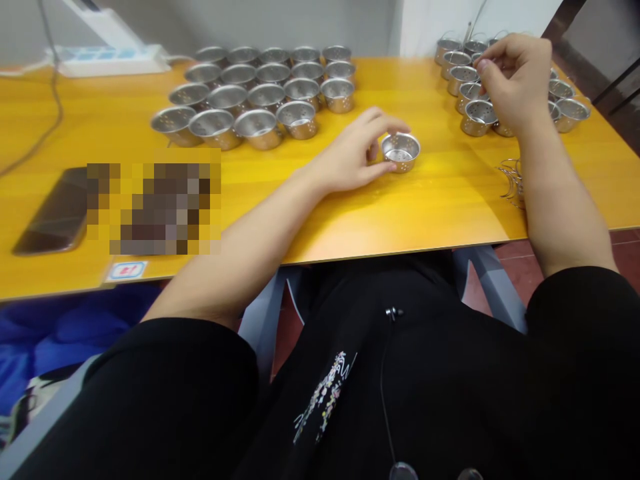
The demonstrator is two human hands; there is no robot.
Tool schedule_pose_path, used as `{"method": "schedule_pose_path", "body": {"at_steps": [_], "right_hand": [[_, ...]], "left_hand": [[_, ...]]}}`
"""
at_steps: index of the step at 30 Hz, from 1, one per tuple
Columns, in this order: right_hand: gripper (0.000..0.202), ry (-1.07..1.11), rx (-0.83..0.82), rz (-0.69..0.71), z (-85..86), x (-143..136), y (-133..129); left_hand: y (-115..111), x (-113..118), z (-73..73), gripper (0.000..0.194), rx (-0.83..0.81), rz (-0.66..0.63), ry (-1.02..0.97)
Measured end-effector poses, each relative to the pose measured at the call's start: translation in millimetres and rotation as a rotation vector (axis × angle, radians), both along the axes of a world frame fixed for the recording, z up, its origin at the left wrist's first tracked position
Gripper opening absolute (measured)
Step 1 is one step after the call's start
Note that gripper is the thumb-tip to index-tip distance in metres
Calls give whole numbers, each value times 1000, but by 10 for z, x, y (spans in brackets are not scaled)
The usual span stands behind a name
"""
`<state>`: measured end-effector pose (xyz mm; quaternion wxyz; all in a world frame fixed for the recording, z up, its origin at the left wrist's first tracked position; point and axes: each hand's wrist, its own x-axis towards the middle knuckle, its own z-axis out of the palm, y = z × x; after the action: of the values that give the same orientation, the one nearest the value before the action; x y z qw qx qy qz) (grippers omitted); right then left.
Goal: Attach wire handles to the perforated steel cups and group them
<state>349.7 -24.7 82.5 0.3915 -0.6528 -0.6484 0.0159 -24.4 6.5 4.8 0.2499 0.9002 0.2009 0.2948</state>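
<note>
A small round metal cup [401, 153] with holes in its wall stands upright on the yellow table. My left hand [357, 150] grips it from the left, thumb at the near side and fingers at the far rim. My right hand [517, 80] is raised over a group of similar cups at the right, thumb and forefinger pinched together. A thin wire-like line shows near those fingertips, but what they hold is unclear. Beneath the hand, a perforated cup [479, 119] stands at the near edge of that group; some there have thin wire handles.
Rows of perforated metal cups [257, 128] stand at the back left. Curved wire pieces [510, 180] lie beside my right forearm. A phone [57, 210], a pixelated patch and a small label [127, 271] are at the left. Behind is a white power strip [115, 60].
</note>
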Motion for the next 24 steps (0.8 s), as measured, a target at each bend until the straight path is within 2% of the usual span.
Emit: {"method": "schedule_pose_path", "body": {"at_steps": [4, 9, 11, 15, 17, 21, 24], "right_hand": [[21, 31, -8, 72, 1, -29, 5], [25, 25, -118, 157, 66, -87, -104], [21, -7, -255, 198, 128, -59, -160], [15, -199, -694, 209, 237, 147, -185], [15, -255, -799, 199, 257, 286, -154], [20, -252, -790, 184, 267, 445, -114], [17, -251, -775, 216, 285, 375, -152]], "left_hand": [[138, -31, -128, 92, 15, 8, 8], [294, -48, -317, 106, 13, 41, 44], [311, -39, -345, 109, 9, 33, 45], [328, -18, -367, 116, -19, 1, 39], [337, -13, -381, 120, -45, -12, 51], [333, -14, -409, 124, -97, -17, 45], [302, -10, -408, 123, -107, -10, 28]]}}
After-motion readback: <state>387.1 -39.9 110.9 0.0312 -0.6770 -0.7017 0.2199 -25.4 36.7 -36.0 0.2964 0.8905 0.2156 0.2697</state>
